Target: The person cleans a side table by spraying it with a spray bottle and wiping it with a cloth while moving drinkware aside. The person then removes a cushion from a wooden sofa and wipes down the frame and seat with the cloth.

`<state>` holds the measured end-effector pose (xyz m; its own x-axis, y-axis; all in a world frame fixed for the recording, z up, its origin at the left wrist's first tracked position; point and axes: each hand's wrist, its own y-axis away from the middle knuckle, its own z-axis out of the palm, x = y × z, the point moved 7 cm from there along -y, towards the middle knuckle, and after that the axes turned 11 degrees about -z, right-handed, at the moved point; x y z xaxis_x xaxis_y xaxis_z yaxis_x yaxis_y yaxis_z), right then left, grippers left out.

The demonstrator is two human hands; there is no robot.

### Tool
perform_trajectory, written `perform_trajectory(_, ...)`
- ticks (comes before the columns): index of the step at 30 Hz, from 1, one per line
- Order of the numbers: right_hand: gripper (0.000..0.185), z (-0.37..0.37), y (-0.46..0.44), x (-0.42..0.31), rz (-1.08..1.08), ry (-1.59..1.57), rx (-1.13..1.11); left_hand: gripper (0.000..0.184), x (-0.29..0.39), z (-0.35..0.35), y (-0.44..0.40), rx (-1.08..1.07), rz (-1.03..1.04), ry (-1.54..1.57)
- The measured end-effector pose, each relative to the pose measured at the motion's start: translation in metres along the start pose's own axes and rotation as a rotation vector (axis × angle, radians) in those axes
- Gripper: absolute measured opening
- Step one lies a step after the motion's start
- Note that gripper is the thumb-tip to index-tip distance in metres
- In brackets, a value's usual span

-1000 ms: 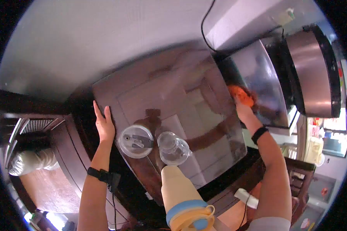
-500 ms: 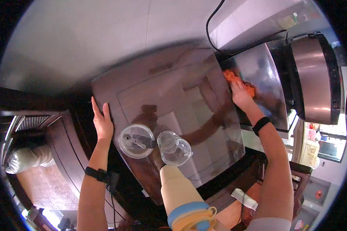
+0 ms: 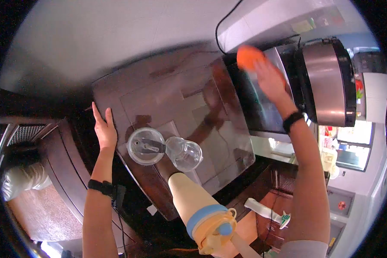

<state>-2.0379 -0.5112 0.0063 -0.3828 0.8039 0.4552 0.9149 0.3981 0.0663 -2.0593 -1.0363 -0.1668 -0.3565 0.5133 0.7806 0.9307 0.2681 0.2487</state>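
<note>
So closest to me is a cream tumbler (image 3: 191,195) with a blue ring and a pale orange lid, sitting between the two forearms, lid end toward me. Just left of the right forearm there's a white spray bottle (image 3: 260,209) with a green and white head. Both wrists have black bands, and the left one (image 3: 104,187) has a cord trailing down from it.

Past the tumbler, still between the hands, a clear glass jar (image 3: 185,154) is on a glossy dark brown tabletop (image 3: 159,94). Just beside it, nearer the left hand, is a round clear lid (image 3: 145,146) with a grey lever on top. You can see a reflection of the right arm in the shine.

The left hand (image 3: 105,133) is up against the tabletop's left edge, thumb spread well away from the fingers, nothing in its grasp. Can't tell if it's actually pressing.

The right hand (image 3: 271,81) is farther out and has hold of an orange cloth (image 3: 247,59), which pokes out past the fingertips. It's all pretty blurry, so no idea how tightly those fingers are closed. Hand and cloth are over a shiny panel (image 3: 262,107) right beside the tabletop.

Just right of that hand is a chunky black and metal appliance (image 3: 324,84). Beyond both hands it's a pale wall (image 3: 94,34), with a black cable (image 3: 218,30) above the cloth.
</note>
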Motion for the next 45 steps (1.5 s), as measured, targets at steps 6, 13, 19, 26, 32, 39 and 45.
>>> perform_trajectory(6, 0.045, 0.047, 0.109, -0.042, 0.023, -0.079, -0.133, 0.062, 0.003, 0.000, 0.002, -0.015, -0.012, -0.014)
perform_trajectory(13, 0.029, 0.041, 0.230, -0.144, 0.574, -0.605, -0.202, 0.065, -0.002, 0.001, -0.002, -0.044, -0.081, -0.058)
perform_trajectory(19, 0.035, -0.087, 0.213, -0.256, 0.871, -0.882, 0.501, 0.069, -0.031, 0.013, -0.029, 0.018, 0.042, 0.006)
perform_trajectory(26, 0.033, -0.174, 0.483, -0.406, 2.202, -0.620, 0.588, 0.073, -0.059, 0.025, -0.064, -0.096, 0.005, 0.122)
perform_trajectory(32, 0.067, -0.156, 0.542, -0.273, 1.533, -0.519, 0.944, 0.075, -0.103, 0.027, -0.121, -0.095, 0.219, 0.113)
perform_trajectory(39, 0.051, -0.094, 0.383, -0.187, 1.216, -0.984, 0.567, 0.074, -0.045, 0.018, -0.050, -0.038, 0.037, -0.033)
perform_trajectory(45, 0.048, -0.102, 0.223, -0.148, 0.969, -0.862, 0.530, 0.072, -0.037, 0.013, -0.041, 0.090, 0.039, -0.101)
